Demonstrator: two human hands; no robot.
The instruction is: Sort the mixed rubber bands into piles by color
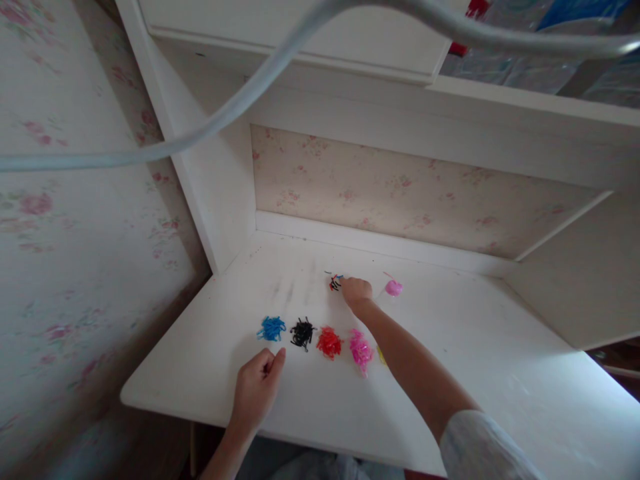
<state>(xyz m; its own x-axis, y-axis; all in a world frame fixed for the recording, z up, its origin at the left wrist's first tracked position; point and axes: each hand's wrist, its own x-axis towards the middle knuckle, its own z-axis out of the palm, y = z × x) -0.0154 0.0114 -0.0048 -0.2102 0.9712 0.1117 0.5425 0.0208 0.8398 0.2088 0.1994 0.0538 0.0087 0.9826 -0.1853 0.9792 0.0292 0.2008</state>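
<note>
My right hand (357, 292) reaches to the back of the white desk (435, 373). Its fingers are closed at the edge of a small mixed pile of black, red and blue strips (335, 283), which look like little rubber bands. Whatever those fingertips hold is hidden. Near the front edge, my left hand (257, 385) rests curled with the thumb against the fingers; I cannot see anything inside it. Just beyond it lie a blue pile (272, 328) and a black pile (303, 334). A red pile (329, 343) and a pink pile (361, 351) continue the row rightward.
A yellow pile (382, 355) is mostly covered by my right forearm. Behind that arm sits a pink bundle (394, 287). A pale cable (280, 63) crosses the upper view. White side panels and a papered back wall (350, 180) enclose the desk.
</note>
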